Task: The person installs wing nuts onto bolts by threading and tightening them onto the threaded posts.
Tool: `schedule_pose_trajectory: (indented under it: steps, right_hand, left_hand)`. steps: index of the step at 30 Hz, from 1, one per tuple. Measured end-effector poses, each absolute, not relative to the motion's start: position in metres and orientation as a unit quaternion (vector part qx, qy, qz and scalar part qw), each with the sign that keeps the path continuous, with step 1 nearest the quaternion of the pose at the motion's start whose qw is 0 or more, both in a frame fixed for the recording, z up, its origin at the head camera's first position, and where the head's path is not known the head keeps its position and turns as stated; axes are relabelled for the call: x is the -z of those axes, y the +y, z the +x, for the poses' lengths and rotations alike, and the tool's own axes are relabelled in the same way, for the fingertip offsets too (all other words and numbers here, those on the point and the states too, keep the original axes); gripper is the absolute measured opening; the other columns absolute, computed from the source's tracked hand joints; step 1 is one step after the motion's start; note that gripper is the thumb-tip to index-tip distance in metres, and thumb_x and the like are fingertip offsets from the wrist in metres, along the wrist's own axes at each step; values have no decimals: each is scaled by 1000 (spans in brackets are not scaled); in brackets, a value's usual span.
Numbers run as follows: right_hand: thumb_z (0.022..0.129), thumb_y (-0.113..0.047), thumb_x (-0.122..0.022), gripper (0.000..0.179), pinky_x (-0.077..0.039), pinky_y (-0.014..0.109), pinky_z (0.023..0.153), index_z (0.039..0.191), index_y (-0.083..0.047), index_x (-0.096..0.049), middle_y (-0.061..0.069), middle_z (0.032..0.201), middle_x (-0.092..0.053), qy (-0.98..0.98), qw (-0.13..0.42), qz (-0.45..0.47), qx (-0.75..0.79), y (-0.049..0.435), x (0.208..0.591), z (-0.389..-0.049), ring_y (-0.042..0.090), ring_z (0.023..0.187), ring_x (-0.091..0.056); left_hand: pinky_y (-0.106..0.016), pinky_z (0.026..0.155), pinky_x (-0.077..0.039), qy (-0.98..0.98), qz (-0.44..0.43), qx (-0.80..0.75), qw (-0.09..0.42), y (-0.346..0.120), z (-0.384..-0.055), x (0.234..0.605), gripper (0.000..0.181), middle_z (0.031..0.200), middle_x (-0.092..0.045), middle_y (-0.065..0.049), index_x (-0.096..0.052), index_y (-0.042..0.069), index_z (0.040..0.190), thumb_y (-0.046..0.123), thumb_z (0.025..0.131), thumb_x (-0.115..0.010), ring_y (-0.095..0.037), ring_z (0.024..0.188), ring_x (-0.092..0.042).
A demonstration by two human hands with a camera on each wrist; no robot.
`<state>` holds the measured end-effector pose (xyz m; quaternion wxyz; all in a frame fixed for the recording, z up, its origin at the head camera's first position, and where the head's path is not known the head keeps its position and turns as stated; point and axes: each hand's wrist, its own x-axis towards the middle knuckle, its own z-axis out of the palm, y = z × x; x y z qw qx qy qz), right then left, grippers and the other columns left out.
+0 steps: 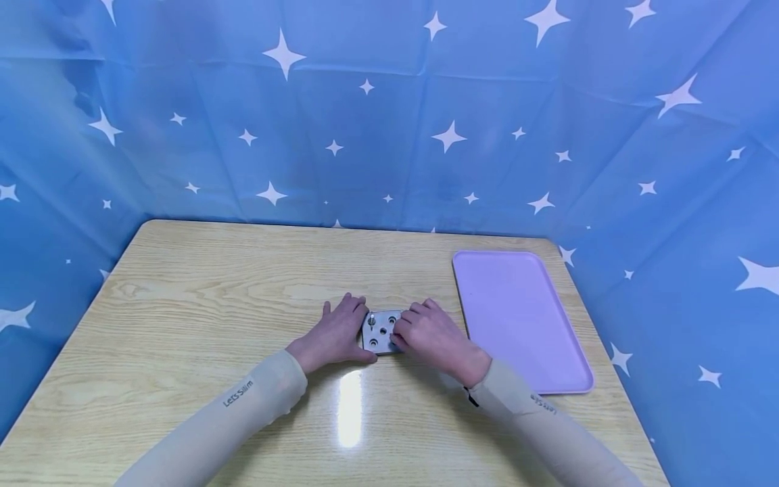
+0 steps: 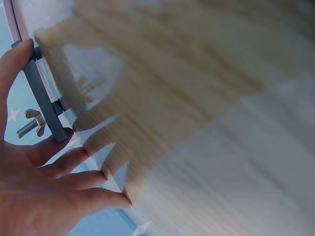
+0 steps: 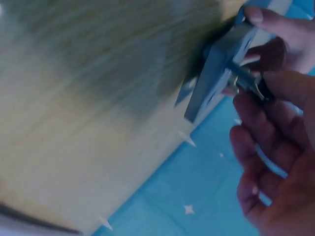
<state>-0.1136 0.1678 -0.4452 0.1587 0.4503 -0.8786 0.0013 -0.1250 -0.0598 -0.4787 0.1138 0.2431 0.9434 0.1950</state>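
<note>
A small grey metal plate [image 1: 383, 331] with several holes sits raised on short dark feet on the wooden table. My left hand [image 1: 337, 335] grips its left side between thumb and forefinger; the other fingers are spread, their tips at the tabletop. A brass-coloured wing nut [image 2: 35, 121] sits on a threaded bolt [image 2: 25, 130] near that hand. At the plate's right part, my right hand [image 1: 435, 338] pinches what looks like another wing nut [image 3: 261, 89] between thumb and forefinger, at the end of an upright bolt [image 3: 242, 73]. Fingertips partly hide this piece.
A purple tray [image 1: 517, 318] lies to the right, close to my right forearm. The wooden table [image 1: 231, 270] ends at a blue curtain [image 1: 377, 155] with white stars behind and at the sides. A bright light reflection shows on the wood in front of the plate.
</note>
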Motion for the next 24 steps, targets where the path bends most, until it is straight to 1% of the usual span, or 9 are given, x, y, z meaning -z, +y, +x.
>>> schedule_pose_trajectory:
  steps: [4,7,10,13,16,18,20,22,24]
  right_hand:
    - [90,-24,-75,17,-43,36,65,78,-14,-69,-1,75,-68,-897,169,407,-36,163,452,-111,20,70,-60]
    - [90,-22,-74,19,-41,35,62,76,-13,-67,-1,71,-65,-906,166,385,-52,161,454,-109,19,64,-54]
    - [93,-27,-73,21,-43,36,64,79,-13,-68,0,74,-66,-916,145,371,-51,162,452,-108,19,67,-56]
    - [96,-40,-71,27,-48,40,72,90,-13,-73,1,86,-72,-924,109,365,-47,165,446,-107,22,80,-63]
    - [95,-46,-71,37,-51,45,86,111,-13,-75,3,108,-74,-917,68,390,-41,172,437,-109,25,103,-66]
    - [95,-43,-74,44,-51,48,93,126,-13,-71,3,126,-71,-903,45,427,-30,177,433,-111,26,118,-63]
    - [93,-35,-77,48,-50,50,97,135,-15,-67,1,139,-65,-883,27,469,-13,182,428,-113,25,128,-58]
    - [93,-27,-79,49,-49,50,99,139,-18,-65,-2,145,-61,-865,22,502,8,186,425,-114,24,133,-55]
    - [93,-22,-79,47,-49,48,98,138,-20,-66,-5,145,-61,-852,31,522,31,188,423,-115,22,134,-55]
  left_hand:
    - [-77,109,-27,943,246,-195,108,-60,-125,479,93,157,-42,-22,-56,-3,139,54,74,-90,-48,148,-33]
    - [-77,109,-28,943,246,-195,107,-60,-125,479,92,157,-42,-23,-56,-3,138,53,74,-90,-48,147,-33]
    - [-76,109,-28,944,246,-193,107,-60,-124,478,93,157,-42,-23,-55,-3,139,54,74,-89,-48,148,-33]
    - [-75,111,-28,944,248,-191,109,-61,-123,477,94,158,-41,-23,-54,-3,141,55,76,-88,-47,148,-32]
    - [-72,114,-25,942,253,-191,113,-62,-121,476,98,160,-39,-24,-49,-4,147,55,78,-86,-46,149,-31]
    - [-69,117,-24,940,259,-189,115,-63,-120,476,102,161,-37,-24,-43,-5,151,55,80,-85,-44,150,-30]
    - [-65,119,-23,939,265,-187,113,-64,-118,476,105,161,-36,-24,-38,-5,155,55,82,-84,-42,151,-29]
    - [-62,120,-24,938,271,-186,109,-64,-118,476,105,161,-36,-24,-37,-5,156,54,83,-83,-40,151,-30]
    - [-60,120,-26,937,274,-186,107,-65,-118,477,103,161,-37,-24,-38,-5,155,54,83,-83,-40,151,-30]
